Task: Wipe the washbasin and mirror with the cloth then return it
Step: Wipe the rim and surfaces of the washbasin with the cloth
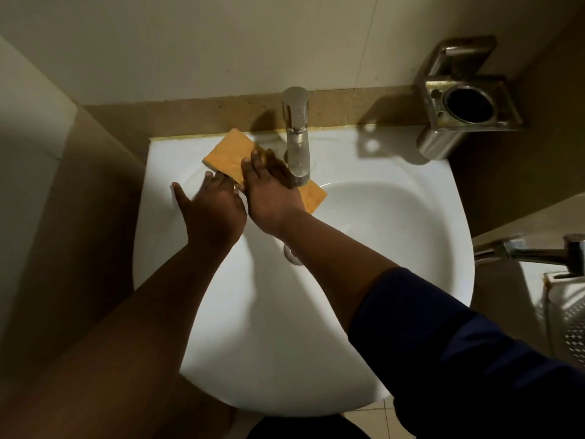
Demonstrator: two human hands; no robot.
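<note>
- Orange cloth (229, 156): folded flat, lying on the back-left ledge of the white washbasin (395, 248), just left of the chrome tap (297, 134); one corner pokes out past the tap base toward the bowl.
- Right hand (272, 188): fingers straight, palm down, pressing on the cloth's near half. No curl round it, so pressing, not gripping.
- Left hand (210, 205): fingers spread & straight, fingertips at the cloth's near-left edge, rest of hand over bare ledge. Holds nothing.
- Progress, my read: either smoothing the cloth down on the ledge or wiping w/ it, can't tell which.
- Mirror not in view, so can't say if it's wiped.
- Basin looks white & clean, no obvious dirt or suds; drain (292, 253) partly hidden by the right forearm.
- Wall-mounted metal tumbler holder (468, 104) at right, untouched.
</note>
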